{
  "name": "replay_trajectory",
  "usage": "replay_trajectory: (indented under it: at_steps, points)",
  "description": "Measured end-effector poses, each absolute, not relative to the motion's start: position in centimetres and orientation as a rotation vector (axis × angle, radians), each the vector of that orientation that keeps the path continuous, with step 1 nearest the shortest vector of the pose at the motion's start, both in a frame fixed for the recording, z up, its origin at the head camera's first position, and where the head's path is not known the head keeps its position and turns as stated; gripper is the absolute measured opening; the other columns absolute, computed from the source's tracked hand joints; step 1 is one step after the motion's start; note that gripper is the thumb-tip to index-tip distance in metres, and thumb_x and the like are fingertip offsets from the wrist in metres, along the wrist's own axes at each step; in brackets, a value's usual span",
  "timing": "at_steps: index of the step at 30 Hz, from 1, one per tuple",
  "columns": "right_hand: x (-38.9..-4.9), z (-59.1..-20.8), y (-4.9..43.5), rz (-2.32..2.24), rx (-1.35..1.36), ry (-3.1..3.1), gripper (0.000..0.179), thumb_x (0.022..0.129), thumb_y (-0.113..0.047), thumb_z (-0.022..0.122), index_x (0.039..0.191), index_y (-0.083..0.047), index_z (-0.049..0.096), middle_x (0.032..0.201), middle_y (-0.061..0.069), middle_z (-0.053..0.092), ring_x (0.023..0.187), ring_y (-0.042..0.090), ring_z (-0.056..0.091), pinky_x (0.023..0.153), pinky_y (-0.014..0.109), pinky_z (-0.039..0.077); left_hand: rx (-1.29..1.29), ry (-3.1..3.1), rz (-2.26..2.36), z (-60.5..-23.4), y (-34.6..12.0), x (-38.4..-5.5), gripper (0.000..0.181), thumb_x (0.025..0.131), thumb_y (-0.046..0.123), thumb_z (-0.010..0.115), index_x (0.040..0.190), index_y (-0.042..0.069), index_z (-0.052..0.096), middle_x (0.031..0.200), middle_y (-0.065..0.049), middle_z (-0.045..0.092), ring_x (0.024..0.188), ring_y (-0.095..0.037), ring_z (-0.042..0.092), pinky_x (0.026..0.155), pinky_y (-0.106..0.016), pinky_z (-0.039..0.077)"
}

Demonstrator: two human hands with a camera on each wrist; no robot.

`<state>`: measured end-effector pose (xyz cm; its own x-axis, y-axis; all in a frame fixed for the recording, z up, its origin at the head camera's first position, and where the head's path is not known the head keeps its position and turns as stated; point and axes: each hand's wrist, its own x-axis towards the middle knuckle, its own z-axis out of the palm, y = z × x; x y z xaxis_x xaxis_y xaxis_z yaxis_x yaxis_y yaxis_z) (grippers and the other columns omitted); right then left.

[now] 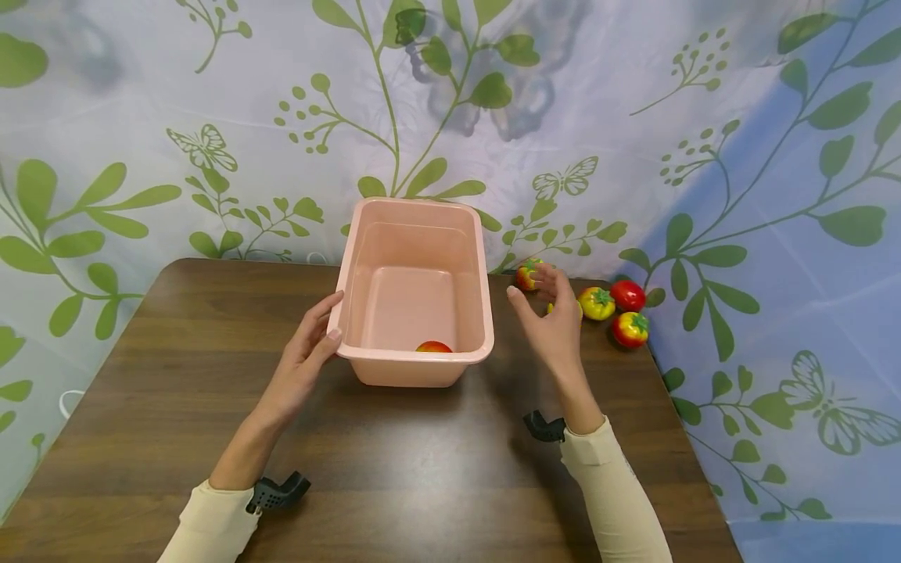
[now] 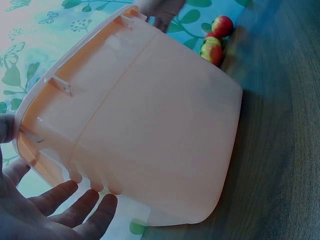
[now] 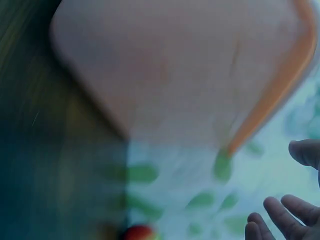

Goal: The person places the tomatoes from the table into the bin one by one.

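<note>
A pink plastic basin (image 1: 412, 371) sits on the brown table, its inside turned toward me. A red-orange round piece (image 1: 433, 346) shows inside, partly hidden by the near rim. My left hand (image 1: 310, 344) is at the basin's left rim. In the left wrist view its fingers (image 2: 95, 210) spread against the outer wall, fairly straight. To the right of the basin my right hand (image 1: 556, 320) hangs with loosely bent, parted fingers, nothing seen between them. Behind it a yellow piece (image 1: 551, 308) is mostly covered. A red-and-yellow tomato-like fruit (image 1: 528, 275) lies just beyond its fingertips.
Right of my right hand lie a yellow tomato-like fruit (image 1: 597, 304), a red one (image 1: 628, 295) and a red-yellow one (image 1: 629, 330) near the table's right edge. A leaf-patterned curtain (image 1: 246, 141) hangs behind the table (image 1: 176, 375). A dark wrist mount (image 1: 280, 493) sits on my left forearm.
</note>
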<state>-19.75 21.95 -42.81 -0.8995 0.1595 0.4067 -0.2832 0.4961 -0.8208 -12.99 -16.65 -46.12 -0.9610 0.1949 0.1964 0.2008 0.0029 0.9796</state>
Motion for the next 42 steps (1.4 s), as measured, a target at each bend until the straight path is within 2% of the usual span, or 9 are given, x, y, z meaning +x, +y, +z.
replay_trajectory:
  at_steps: [3, 9, 18, 22, 32, 42]
  points:
    - [-21.0, -44.5, 24.6, 1.338, -0.017, -2.33, 0.06, 0.096, -0.036, 0.082, 0.145, -0.011, 0.059, 0.139, 0.017, 0.069, 0.127, 0.034, 0.064, 0.113, 0.054, 0.05, -0.439, -2.224, -2.167, -46.1, -16.7, -13.0, 0.056, 0.116, 0.017, 0.045, 0.17, 0.023, 0.032, 0.165, -0.029, 0.04, 0.136, -0.006, 0.057, 0.103, -0.016, 0.053]
    - [-22.6, -48.1, 28.6, 1.323, -0.145, -2.321, 0.059, 0.094, -0.031, 0.085, 0.143, -0.009, 0.061, 0.139, 0.018, 0.069, 0.132, 0.036, 0.063, 0.118, 0.056, 0.046, -0.435, -2.23, -2.157, -46.1, -16.6, -12.9, 0.056, 0.116, 0.017, 0.045, 0.17, 0.024, 0.032, 0.166, -0.03, 0.04, 0.137, -0.005, 0.056, 0.104, -0.015, 0.052]
    - [-23.4, -51.6, 30.7, 1.122, -0.212, -2.446, 0.061, 0.092, -0.021, 0.085, 0.143, -0.001, 0.057, 0.145, 0.024, 0.059, 0.138, 0.043, 0.052, 0.124, 0.057, 0.036, -0.441, -2.226, -2.159, -46.2, -16.6, -12.7, 0.056, 0.116, 0.016, 0.045, 0.17, 0.023, 0.032, 0.167, -0.028, 0.039, 0.137, -0.005, 0.056, 0.104, -0.015, 0.052]
    - [-23.6, -52.3, 30.8, 1.101, -0.283, -2.49, 0.066, 0.093, -0.02, 0.084, 0.148, -0.001, 0.052, 0.15, 0.024, 0.053, 0.144, 0.044, 0.046, 0.128, 0.057, 0.032, -0.438, -2.225, -2.156, -46.1, -16.6, -12.8, 0.056, 0.116, 0.017, 0.045, 0.17, 0.023, 0.032, 0.167, -0.028, 0.039, 0.137, -0.005, 0.056, 0.104, -0.015, 0.052]
    - [-23.8, -52.8, 30.6, 1.135, -0.374, -2.521, 0.068, 0.094, -0.023, 0.083, 0.15, -0.005, 0.05, 0.153, 0.025, 0.048, 0.144, 0.043, 0.046, 0.126, 0.059, 0.035, -0.448, -2.221, -2.161, -46.1, -16.5, -12.8, 0.056, 0.116, 0.017, 0.045, 0.17, 0.024, 0.032, 0.167, -0.026, 0.039, 0.139, -0.006, 0.055, 0.105, -0.015, 0.052]
    - [-23.7, -52.8, 30.6, 1.151, -0.382, -2.508, 0.068, 0.094, -0.022, 0.082, 0.15, -0.005, 0.049, 0.154, 0.024, 0.048, 0.143, 0.043, 0.047, 0.126, 0.058, 0.036, -0.455, -2.214, -2.158, -46.2, -16.5, -12.8, 0.056, 0.116, 0.016, 0.045, 0.17, 0.022, 0.031, 0.167, -0.026, 0.04, 0.142, -0.018, 0.055, 0.104, -0.016, 0.052]
